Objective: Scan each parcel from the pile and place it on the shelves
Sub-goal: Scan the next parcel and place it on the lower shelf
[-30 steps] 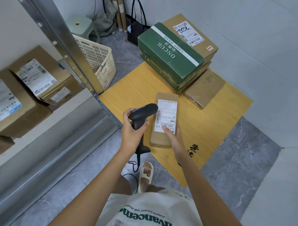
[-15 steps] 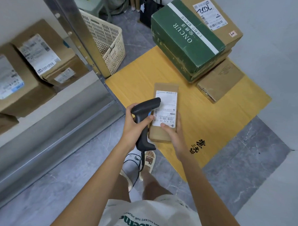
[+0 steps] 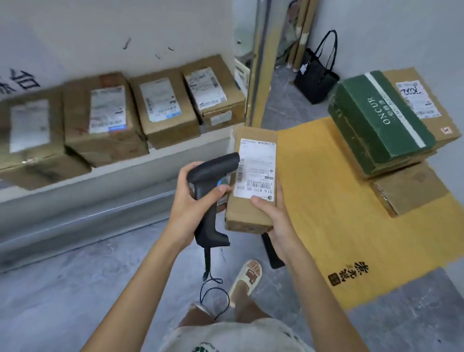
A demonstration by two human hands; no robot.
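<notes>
My right hand [image 3: 273,220] holds a long brown parcel [image 3: 250,208] by its near end, thumb on the white shipping label [image 3: 256,167]. My left hand [image 3: 195,201] grips a black barcode scanner [image 3: 211,191] whose nose points at the label's left edge. On the yellow mat [image 3: 330,206] to the right lies the pile: a green box [image 3: 379,121] leaning on a large brown box [image 3: 425,104], and a small brown box [image 3: 408,191] beside them. Several labelled brown parcels [image 3: 162,106] stand in a row on the white shelf [image 3: 119,176] at the left.
A metal shelf upright [image 3: 260,57] rises behind the held parcel. A black tote bag [image 3: 316,75] and cardboard tubes [image 3: 302,30] stand in the far corner. My sandalled foot [image 3: 247,277] and the scanner's cable [image 3: 212,289] are on the grey floor.
My view has swung left toward the shelf, bringing its row of parcels into sight. Both hands have lifted the parcel and scanner, which now sit closer to the shelf's edge.
</notes>
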